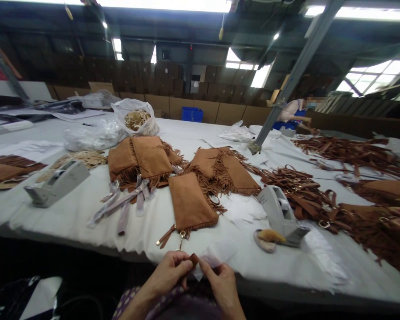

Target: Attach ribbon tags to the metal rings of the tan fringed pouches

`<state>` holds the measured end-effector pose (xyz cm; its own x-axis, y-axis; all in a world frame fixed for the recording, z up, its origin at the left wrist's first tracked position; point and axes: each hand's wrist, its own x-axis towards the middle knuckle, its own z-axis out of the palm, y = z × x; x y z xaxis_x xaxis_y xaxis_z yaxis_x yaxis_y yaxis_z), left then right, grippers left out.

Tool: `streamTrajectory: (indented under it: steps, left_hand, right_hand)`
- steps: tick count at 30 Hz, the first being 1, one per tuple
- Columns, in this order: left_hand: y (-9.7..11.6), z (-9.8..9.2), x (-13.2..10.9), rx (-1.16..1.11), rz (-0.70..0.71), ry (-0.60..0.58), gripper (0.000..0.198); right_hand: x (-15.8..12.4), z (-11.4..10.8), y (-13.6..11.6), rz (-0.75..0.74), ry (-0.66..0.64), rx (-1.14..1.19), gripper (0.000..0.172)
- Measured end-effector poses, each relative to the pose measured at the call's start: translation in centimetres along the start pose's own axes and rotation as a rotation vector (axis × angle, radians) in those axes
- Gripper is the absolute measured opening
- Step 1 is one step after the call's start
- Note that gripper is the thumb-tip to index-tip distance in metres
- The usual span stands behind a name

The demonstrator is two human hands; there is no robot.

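At the bottom centre, just off the table's near edge, my left hand [169,272] and my right hand [222,281] are pinched together. Between their fingertips sits a small brown leather piece [194,259] with a bit of thin white tissue paper [209,262] against it. Both hands are closed on it. A brown suede fringed pouch [190,201] lies on the white table [70,213] just beyond my hands, its zipper pull and gold clasp pointing toward me. Behind it lie more fringed pouches [140,158] in two piles.
Two grey tape dispensers stand on the table, one at the left [58,182], one at the right [280,214]. Several brown straps [303,191] are heaped to the right. Plastic bags [136,118] lie at the back. Another person [295,111] works far right.
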<state>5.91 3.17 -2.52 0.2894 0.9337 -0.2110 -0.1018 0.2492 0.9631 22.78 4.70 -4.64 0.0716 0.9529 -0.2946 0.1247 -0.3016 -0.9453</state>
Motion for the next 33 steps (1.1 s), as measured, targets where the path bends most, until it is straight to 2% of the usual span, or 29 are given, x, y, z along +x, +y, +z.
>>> streamTrajectory:
  steps: [3, 7, 11, 15, 19, 27, 33]
  left_hand:
    - [-0.3, 0.1, 0.1, -0.037, -0.019, 0.033, 0.045]
    - [-1.0, 0.0, 0.2, -0.039, 0.006, 0.016, 0.046]
    - [-1.5, -0.1, 0.4, -0.020, 0.037, 0.049, 0.048]
    - [-1.1, -0.1, 0.4, -0.020, 0.075, 0.130, 0.048]
    - [-0.6, 0.1, 0.2, -0.027, 0.094, 0.123, 0.042]
    - [-1.1, 0.1, 0.1, 0.083, 0.099, 0.158, 0.034]
    - [-0.3, 0.5, -0.2, 0.112, 0.104, 0.182, 0.031]
  right_hand:
    - [-0.2, 0.5, 0.2, 0.030, -0.145, 0.282, 0.053]
    - [-0.9, 1.0, -0.1, 0.132, -0.192, 0.341, 0.050]
    - [-1.2, 0.9, -1.3, 0.155, -0.148, 0.476, 0.043]
    - [-0.7, 0.8, -2.4, 0.164, 0.011, 0.574, 0.039]
    - [-0.2, 1.2, -2.6, 0.154, 0.136, 0.565, 0.040]
    - [-0.3, 2.1, -2.5, 0.143, 0.047, 0.508, 0.040]
    - [-0.1, 2.1, -2.4, 0.151, 0.044, 0.554, 0.041]
